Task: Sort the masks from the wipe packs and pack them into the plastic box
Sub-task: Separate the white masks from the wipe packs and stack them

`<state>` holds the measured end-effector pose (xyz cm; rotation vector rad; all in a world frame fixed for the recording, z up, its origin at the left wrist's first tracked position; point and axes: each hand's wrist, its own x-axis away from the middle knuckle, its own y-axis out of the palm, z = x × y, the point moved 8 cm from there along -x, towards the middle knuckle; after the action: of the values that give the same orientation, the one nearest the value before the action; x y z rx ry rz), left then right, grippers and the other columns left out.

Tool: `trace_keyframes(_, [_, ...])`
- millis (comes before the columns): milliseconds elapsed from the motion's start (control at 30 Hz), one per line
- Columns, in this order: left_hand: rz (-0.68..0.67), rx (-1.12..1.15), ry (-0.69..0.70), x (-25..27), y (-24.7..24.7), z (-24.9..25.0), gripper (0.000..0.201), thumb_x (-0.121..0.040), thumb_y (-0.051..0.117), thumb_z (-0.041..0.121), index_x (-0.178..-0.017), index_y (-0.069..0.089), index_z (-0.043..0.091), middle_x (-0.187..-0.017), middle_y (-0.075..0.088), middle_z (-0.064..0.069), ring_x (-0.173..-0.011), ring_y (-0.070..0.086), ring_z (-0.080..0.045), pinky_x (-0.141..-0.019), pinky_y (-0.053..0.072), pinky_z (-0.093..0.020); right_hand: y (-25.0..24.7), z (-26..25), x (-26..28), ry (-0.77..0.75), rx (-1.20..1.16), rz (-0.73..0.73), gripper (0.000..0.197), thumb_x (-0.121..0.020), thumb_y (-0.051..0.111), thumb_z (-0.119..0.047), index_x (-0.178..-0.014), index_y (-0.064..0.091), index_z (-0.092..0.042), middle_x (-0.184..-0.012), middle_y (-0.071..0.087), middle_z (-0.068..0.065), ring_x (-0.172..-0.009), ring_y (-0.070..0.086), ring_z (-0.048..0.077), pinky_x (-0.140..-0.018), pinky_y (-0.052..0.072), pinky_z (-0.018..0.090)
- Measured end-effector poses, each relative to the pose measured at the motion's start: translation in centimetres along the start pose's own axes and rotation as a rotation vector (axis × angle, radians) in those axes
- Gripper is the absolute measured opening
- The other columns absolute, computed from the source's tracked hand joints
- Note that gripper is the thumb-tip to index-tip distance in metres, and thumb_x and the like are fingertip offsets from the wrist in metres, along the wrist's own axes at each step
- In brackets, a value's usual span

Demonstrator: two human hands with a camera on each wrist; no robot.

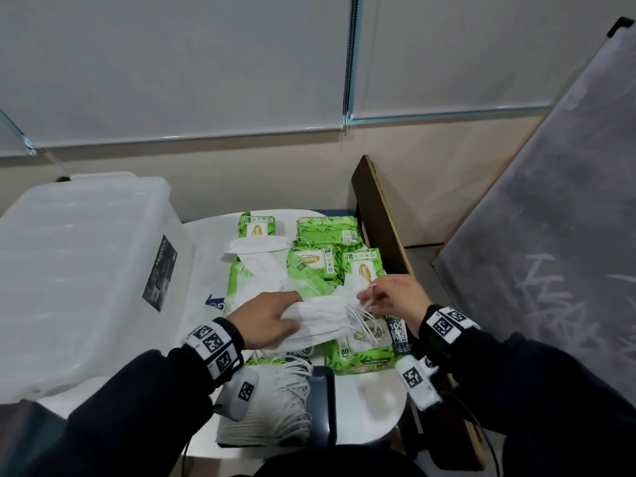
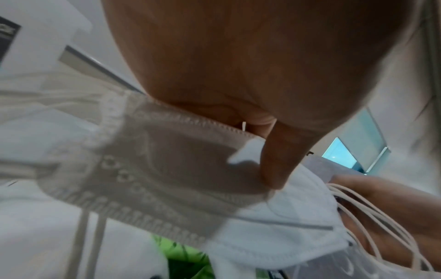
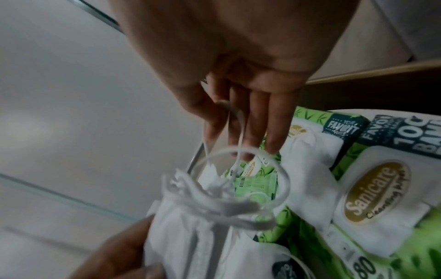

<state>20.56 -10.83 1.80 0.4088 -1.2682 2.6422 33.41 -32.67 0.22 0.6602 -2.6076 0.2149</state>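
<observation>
So the left hand (image 1: 266,320) is gripping a small bunch of white masks (image 1: 320,320) by one end, thumb clamped on top, holding it just above the green wipe packs (image 1: 361,270) on the white table (image 1: 371,404). The right hand (image 1: 395,294) is pinching the ear loops (image 3: 235,132) at the other end. More masks are lying loose among the packs, and a bigger stack of masks (image 1: 272,407) is sitting nearer the person. The plastic box (image 1: 79,270) is sitting off to the left, lid on
</observation>
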Motion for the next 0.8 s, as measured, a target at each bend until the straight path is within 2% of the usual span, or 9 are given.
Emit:
trace_keyframes(67, [0.036, 0.084, -0.067, 0.6, 0.4, -1.1, 0.038, -0.083, 0.059, 0.042, -0.118, 0.062, 0.030, -0.116, 0.069, 0.007, -0.106, 0.062, -0.016, -0.097, 0.049, -0.037, 0.2, -0.2, 0.3, 0.013, -0.195, -0.010, 0.023, -0.091, 0.046, -0.001, -0.072, 0.058, 0.004, -0.074, 0.071, 0.022, -0.078, 0.067, 0.034, -0.081, 0.053, 0.039])
trace_keyframes(167, [0.094, 0.188, -0.132, 1.2, 0.8, -2.0, 0.044, -0.080, 0.060, 0.044, -0.120, 0.064, 0.027, -0.119, 0.069, 0.006, -0.110, 0.061, -0.016, -0.101, 0.047, -0.037, 1.8, -0.1, 0.3, 0.054, -0.278, -0.094, 0.027, -0.094, 0.054, -0.022, -0.070, 0.053, -0.010, -0.055, 0.042, 0.009, -0.060, 0.046, 0.027, -0.064, 0.040, 0.036])
trace_keyframes(300, [0.139, 0.240, -0.134, 1.7, 0.8, -1.8, 0.036, -0.080, 0.060, 0.042, -0.113, 0.064, 0.027, -0.112, 0.070, 0.005, -0.105, 0.062, -0.017, -0.093, 0.048, -0.033, 3.5, -2.6, 0.2, -0.230, 0.445, -0.146, 0.057, -0.065, 0.082, -0.067, -0.080, 0.055, -0.019, -0.068, 0.051, -0.008, -0.068, 0.051, 0.015, -0.063, 0.038, 0.029])
trace_keyframes(400, [0.181, 0.264, -0.135, 1.9, 0.6, -2.0, 0.031, -0.079, 0.062, 0.042, -0.107, 0.063, 0.028, -0.105, 0.071, 0.007, -0.100, 0.064, -0.015, -0.090, 0.050, -0.034, 4.5, -3.2, -0.1, -0.220, 0.858, -0.160, 0.058, -0.065, 0.087, -0.062, -0.096, 0.063, -0.019, -0.077, 0.061, -0.006, -0.069, 0.059, 0.015, -0.056, 0.039, 0.029])
trace_keyframes(467, [0.200, 0.276, -0.126, 2.1, 0.4, -2.3, 0.027, -0.081, 0.063, 0.040, -0.105, 0.064, 0.029, -0.104, 0.071, 0.009, -0.099, 0.064, -0.014, -0.091, 0.050, -0.034, 4.7, -3.1, -1.0, -0.201, 0.922, -0.167, 0.041, -0.075, 0.084, -0.047, -0.077, 0.065, -0.011, -0.070, 0.062, 0.003, -0.068, 0.061, 0.021, -0.057, 0.039, 0.028])
trace_keyframes(567, [0.212, 0.281, -0.127, 2.6, 0.4, -3.4, 0.029, -0.085, 0.065, 0.037, -0.112, 0.065, 0.027, -0.109, 0.071, 0.009, -0.103, 0.064, -0.014, -0.096, 0.050, -0.037, 4.3, -3.0, -1.7, -0.062, 0.580, -0.171, 0.032, -0.086, 0.075, -0.020, -0.059, 0.059, -0.014, -0.062, 0.056, 0.001, -0.055, 0.050, 0.011, -0.054, 0.038, 0.023])
trace_keyframes(633, [0.200, 0.293, -0.144, 2.9, 0.5, -4.2, 0.038, -0.083, 0.062, 0.042, -0.118, 0.064, 0.027, -0.114, 0.071, 0.008, -0.106, 0.064, -0.015, -0.099, 0.050, -0.039, 4.5, -2.6, -1.4, 0.059, 0.094, -0.203, 0.033, -0.093, 0.061, -0.014, -0.061, 0.055, -0.013, -0.074, 0.062, 0.010, -0.066, 0.054, 0.018, -0.063, 0.046, 0.029])
trace_keyframes(700, [0.191, 0.324, -0.142, 2.9, 0.5, -4.6, 0.038, -0.087, 0.062, 0.044, -0.122, 0.062, 0.028, -0.116, 0.070, 0.009, -0.108, 0.063, -0.015, -0.101, 0.049, -0.041, 5.6, -2.9, -0.8, 0.137, -0.262, -0.241, 0.032, -0.095, 0.051, -0.014, -0.064, 0.044, -0.015, -0.067, 0.055, 0.010, -0.065, 0.055, 0.024, -0.065, 0.048, 0.034])
trace_keyframes(800, [0.184, 0.412, -0.111, 2.5, 0.1, -4.7, 0.028, -0.095, 0.065, 0.040, -0.122, 0.059, 0.032, -0.113, 0.070, 0.013, -0.106, 0.064, -0.011, -0.100, 0.050, -0.040, 7.1, -4.7, -0.5, 0.111, -0.333, -0.190, 0.031, -0.093, 0.052, -0.010, -0.068, 0.037, -0.019, -0.057, 0.027, -0.002, -0.047, 0.027, 0.013, -0.044, 0.030, 0.024])
